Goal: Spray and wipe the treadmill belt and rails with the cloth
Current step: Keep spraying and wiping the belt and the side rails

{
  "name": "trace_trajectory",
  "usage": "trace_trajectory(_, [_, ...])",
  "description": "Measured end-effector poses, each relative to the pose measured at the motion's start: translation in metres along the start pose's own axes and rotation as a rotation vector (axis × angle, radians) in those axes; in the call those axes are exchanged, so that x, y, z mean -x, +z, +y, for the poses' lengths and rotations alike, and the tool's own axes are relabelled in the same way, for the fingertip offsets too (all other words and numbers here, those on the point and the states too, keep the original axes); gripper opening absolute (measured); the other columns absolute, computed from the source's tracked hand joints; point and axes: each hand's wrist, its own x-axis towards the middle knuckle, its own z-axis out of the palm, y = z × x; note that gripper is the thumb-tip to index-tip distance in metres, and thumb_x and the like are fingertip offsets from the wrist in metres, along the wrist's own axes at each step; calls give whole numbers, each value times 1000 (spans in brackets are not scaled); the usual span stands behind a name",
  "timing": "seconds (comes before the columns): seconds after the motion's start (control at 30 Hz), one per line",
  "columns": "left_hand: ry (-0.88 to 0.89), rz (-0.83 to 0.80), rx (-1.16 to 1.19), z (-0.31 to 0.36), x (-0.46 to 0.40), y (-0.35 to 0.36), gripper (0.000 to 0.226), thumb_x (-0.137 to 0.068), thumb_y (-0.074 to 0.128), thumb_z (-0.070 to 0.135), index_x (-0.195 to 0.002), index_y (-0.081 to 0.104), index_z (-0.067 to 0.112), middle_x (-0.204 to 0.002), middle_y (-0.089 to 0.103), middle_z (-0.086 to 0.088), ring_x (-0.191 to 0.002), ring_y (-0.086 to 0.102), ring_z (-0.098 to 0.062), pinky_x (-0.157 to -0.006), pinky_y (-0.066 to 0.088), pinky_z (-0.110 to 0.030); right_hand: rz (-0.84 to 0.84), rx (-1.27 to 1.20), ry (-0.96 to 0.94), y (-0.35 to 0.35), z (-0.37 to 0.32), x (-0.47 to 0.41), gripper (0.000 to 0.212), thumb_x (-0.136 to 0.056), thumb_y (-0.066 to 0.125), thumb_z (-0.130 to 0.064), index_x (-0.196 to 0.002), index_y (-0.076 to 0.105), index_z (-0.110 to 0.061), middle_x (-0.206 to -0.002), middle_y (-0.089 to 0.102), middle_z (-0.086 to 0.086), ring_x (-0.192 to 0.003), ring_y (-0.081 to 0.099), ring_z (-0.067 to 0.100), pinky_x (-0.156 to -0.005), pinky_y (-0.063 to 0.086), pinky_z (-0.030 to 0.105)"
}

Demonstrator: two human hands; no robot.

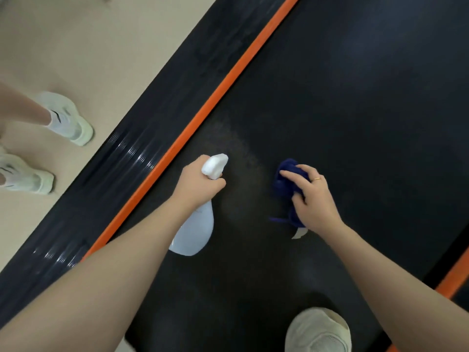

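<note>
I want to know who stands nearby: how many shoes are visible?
3. Two pale white sneakers stand on the beige floor at left; one cream knit shoe is on the black treadmill belt, bottom edge.

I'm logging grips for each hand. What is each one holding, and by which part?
Left hand grips the spray bottle at its neck. Right hand holds the bunched blue cloth from above.

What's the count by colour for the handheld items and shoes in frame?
White/pale blue: 1, the spray bottle in the left hand
Dark blue: 1, the cloth under the right hand
White/pale green: 2, shoes on the floor
Cream: 1, shoe on the belt
Total: 5
</note>
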Motion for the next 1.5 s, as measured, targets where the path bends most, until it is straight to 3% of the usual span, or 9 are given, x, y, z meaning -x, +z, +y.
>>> trace_trajectory(0.27, [91, -275, -198, 2, 35, 22, 12, -79, 60, 19, -84, 50, 24, -86, 59, 1, -77, 58, -18, -63, 44, -30, 93, 25, 186, -39, 14, 18, 51, -81, 50, 6, -124, 60, -20, -137, 43, 6, -121, 39, 30, -99, 33, 32])
trace_trajectory(0.57, [0, 7, -62, -24, 26, -18, 15, -83, 63, 20, -93, 55, 13, -88, 56, 0, -78, 53, -14, -59, 39, -25, -147, 400, -112, -4, -24, -11, 52, -93, 47, -8, -142, 38, -24, -150, 24, 11, -127, 28, 35, -101, 31, 43])
trace_trajectory(0.7, [101, 92, -140, -33, 17, -42, 38, -65, 58, 32, -90, 61, 4, -100, 59, -6, -98, 55, -25, -85, 47, -44, -70, 450, -120, 26, -54, -64, 48, -98, 41, -18, -145, 32, -24, -152, 23, 11, -127, 29, 34, -100, 31, 40])
trace_trajectory(0.83, [39, 242, 47, -43, 10, -59, 53, -74, 73, 12, -123, 54, 5, -152, 26, -5, -143, 17, -28, -115, 20, -48, 101, 340, 66, 68, -96, -81, 47, -93, 50, -26, -139, 43, -25, -147, 33, 11, -119, 37, 35, -93, 39, 41])
trace_trajectory(1.03, [-32, 29, 137, -66, -22, -72, 104, -74, 73, 14, -149, 6, 36, -159, -13, 4, -143, -22, -25, -115, -5, -45, -58, 583, -443, 78, -84, -82, 52, -66, 77, -18, -116, 66, -26, -125, 58, 13, -96, 57, 37, -68, 46, 40])
trace_trajectory(1.13, [3, -94, 122, -79, -33, -78, 115, -64, 70, 30, -147, -7, 46, -158, -17, 7, -140, -30, -25, -112, -12, -45, 58, 633, -183, 61, -87, -124, 53, -83, 60, -17, -133, 50, -33, -146, 36, 8, -121, 40, 35, -88, 37, 43])
trace_trajectory(1.23, [105, -84, 120, -72, -39, -85, 111, -59, 62, 28, -148, -3, 43, -159, -10, 7, -140, -28, -14, -111, -18, -38, 72, 543, 80, 81, -108, -123, 54, -90, 51, -20, -141, 38, -32, -154, 18, 5, -130, 24, 33, -98, 27, 44])
trace_trajectory(1.4, [207, -85, 82, -62, -50, -87, 110, -60, 61, 26, -149, -2, 37, -159, -6, 6, -124, -25, 12, -112, -16, -35, -40, 613, -413, 93, -98, -100, 52, -70, 61, -22, -122, 61, -25, -128, 54, 15, -101, 44, 34, -74, 46, 42])
trace_trajectory(1.5, [244, -176, -25, -69, -57, -91, 112, -67, 68, 30, -148, -9, 37, -157, -11, 10, -96, -37, 34, -109, -20, -33, 37, 633, -227, 79, -103, -131, 52, -83, 45, -17, -133, 49, -31, -143, 40, 11, -114, 41, 37, -87, 37, 45])
